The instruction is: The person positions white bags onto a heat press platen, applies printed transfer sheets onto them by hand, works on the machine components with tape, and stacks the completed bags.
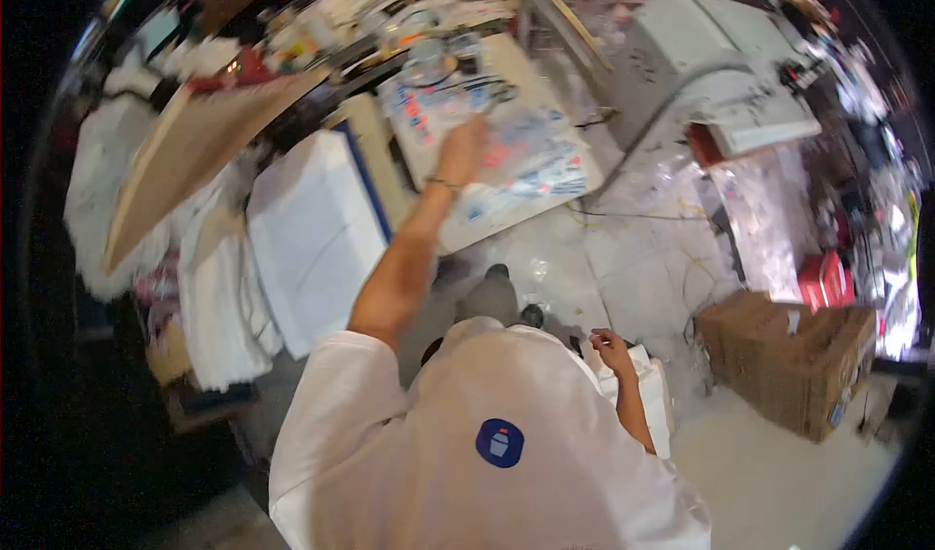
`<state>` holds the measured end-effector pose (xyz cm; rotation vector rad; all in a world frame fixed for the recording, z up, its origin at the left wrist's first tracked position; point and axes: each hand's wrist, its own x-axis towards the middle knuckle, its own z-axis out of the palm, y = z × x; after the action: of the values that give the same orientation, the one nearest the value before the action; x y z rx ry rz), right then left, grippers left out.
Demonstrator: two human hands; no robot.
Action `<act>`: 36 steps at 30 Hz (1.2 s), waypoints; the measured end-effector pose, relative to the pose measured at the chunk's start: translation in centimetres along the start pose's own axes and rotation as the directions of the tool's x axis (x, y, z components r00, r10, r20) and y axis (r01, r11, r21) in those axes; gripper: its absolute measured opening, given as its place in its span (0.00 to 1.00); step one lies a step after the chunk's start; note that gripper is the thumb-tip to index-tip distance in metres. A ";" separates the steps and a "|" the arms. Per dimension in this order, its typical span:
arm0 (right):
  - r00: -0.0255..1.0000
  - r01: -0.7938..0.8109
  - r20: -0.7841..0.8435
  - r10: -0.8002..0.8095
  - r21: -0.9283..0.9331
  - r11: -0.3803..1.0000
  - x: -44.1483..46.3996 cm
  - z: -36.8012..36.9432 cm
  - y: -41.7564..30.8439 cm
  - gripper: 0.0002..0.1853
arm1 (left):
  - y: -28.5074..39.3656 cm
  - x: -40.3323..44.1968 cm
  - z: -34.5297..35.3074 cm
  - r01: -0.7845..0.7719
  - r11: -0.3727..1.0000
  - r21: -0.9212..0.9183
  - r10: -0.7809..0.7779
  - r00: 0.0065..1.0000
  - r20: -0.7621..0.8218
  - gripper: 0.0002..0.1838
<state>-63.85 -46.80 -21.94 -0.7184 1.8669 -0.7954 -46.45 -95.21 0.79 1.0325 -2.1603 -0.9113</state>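
Observation:
My left hand [466, 151] reaches forward over a pale board [477, 224] covered with clear plastic printed in red and blue [526, 146]. Motion blur smears its fingers, and whatever they touch cannot be made out. A dark, scissors-like item [502, 92] lies just beyond that hand, near a roll of clear tape [427, 63]. My right hand [612, 348] hangs low at my side, its fingers loosely bent and partly apart, with nothing clearly in them. Beside it is a white bag-like item [653, 394].
White sheets [317, 228] and a tilted brown board [209, 155] stand on the left. A large grey machine [682, 63] is at the upper right, with a cable [638, 146] running down from it. A cardboard box [784, 355] and a red box [825, 279] sit at right.

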 end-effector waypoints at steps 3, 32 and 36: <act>0.996 0.031 0.085 -0.037 0.071 0.997 1.6 1.0 -4.2 0.21 | 5.9 -6.5 -0.2 -0.301 0.953 0.045 0.301 0.954 0.011 0.09; 0.480 0.748 0.201 -0.854 -0.603 0.279 0.5 35.0 -39.1 0.30 | -18.1 -24.9 -23.5 -0.050 0.807 0.588 0.198 0.962 -0.189 0.23; 0.492 0.744 0.201 -0.847 -0.602 0.289 0.1 35.1 -39.3 0.29 | -18.8 -24.5 -23.6 -0.042 0.809 0.586 0.193 0.961 -0.198 0.25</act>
<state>-26.30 -78.75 -3.35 -2.2538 1.8379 -0.8133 -8.13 -91.73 -4.31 1.1902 -2.2943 -0.0301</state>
